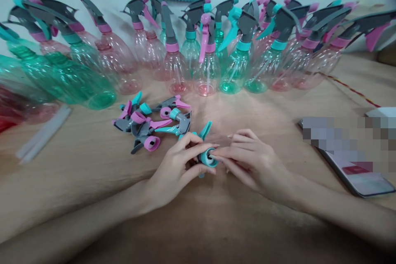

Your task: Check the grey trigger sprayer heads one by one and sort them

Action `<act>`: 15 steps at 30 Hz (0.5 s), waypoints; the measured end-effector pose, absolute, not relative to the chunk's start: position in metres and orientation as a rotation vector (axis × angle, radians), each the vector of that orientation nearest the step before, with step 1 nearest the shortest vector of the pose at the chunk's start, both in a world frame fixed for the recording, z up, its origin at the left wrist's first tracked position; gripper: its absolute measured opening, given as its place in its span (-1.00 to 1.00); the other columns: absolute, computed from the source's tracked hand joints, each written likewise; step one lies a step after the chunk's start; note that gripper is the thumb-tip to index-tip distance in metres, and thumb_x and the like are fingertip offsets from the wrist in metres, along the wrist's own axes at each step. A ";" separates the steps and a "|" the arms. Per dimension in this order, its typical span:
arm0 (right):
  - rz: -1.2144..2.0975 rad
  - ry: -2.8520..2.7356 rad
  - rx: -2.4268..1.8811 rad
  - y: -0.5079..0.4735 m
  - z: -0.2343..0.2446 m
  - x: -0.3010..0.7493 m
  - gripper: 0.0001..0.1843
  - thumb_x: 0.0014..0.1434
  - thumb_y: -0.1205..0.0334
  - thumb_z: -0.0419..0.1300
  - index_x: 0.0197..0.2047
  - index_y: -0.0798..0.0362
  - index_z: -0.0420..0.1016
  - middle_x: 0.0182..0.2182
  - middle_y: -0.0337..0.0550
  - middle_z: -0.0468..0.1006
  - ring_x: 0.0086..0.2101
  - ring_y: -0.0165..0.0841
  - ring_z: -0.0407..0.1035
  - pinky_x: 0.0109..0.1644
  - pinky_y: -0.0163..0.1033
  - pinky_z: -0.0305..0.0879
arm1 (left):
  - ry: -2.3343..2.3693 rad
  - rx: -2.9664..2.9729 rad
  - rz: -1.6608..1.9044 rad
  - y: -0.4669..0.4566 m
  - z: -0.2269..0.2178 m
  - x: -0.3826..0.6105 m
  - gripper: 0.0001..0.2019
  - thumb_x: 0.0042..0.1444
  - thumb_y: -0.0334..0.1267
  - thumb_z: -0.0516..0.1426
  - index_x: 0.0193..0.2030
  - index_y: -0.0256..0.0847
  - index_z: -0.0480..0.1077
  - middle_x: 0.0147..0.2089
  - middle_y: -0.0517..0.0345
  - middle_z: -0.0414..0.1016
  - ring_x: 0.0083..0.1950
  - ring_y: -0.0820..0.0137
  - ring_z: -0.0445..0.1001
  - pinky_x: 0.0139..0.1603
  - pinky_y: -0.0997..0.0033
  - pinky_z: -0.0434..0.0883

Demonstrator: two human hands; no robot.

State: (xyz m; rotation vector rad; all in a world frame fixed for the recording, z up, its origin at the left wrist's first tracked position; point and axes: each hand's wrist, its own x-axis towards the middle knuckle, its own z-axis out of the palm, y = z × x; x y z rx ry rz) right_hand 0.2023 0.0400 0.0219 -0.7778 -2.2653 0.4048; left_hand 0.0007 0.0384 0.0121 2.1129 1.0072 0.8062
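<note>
Your left hand (pixel 179 161) grips a spray head (pixel 204 157) between curved thumb and fingers, its teal collar facing your right fingertips. On your right hand (pixel 255 159), thumb and forefinger nearly meet at the collar's mouth; whether they pinch anything cannot be told. Just ahead and left of the left fingers lie loose spray heads (pixel 140 130). Farther ahead stand pink and green bottles (pixel 206 74); well left, white tubes (pixel 46 134); well right, a phone (pixel 337 163).

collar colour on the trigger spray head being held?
Teal collar; shows best in the head view, the only one here.
</note>
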 end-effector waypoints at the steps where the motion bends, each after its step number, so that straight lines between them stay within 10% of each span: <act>1: 0.403 -2.256 -0.756 0.041 0.019 0.202 -0.84 0.19 0.46 0.10 -0.21 0.09 0.46 -0.34 -0.20 0.61 -0.40 -0.44 0.39 -0.13 -0.18 0.20 | 1.008 2.093 0.800 0.039 0.012 0.001 -0.68 0.08 -0.34 0.21 0.01 -0.10 0.40 -0.15 0.16 0.29 -0.22 0.45 0.36 -0.27 0.47 0.42; 15: 0.156 -2.202 -0.701 0.042 -0.003 0.198 -0.84 0.17 0.42 0.09 -0.20 0.19 0.47 -0.58 -0.22 0.45 -0.56 -0.46 0.21 -0.43 -0.31 0.26 | 1.104 2.078 0.880 0.039 0.010 0.004 -0.72 0.00 -0.30 0.27 -0.10 -0.19 0.45 -0.18 0.17 0.34 -0.23 0.44 0.40 -0.26 0.47 0.44</act>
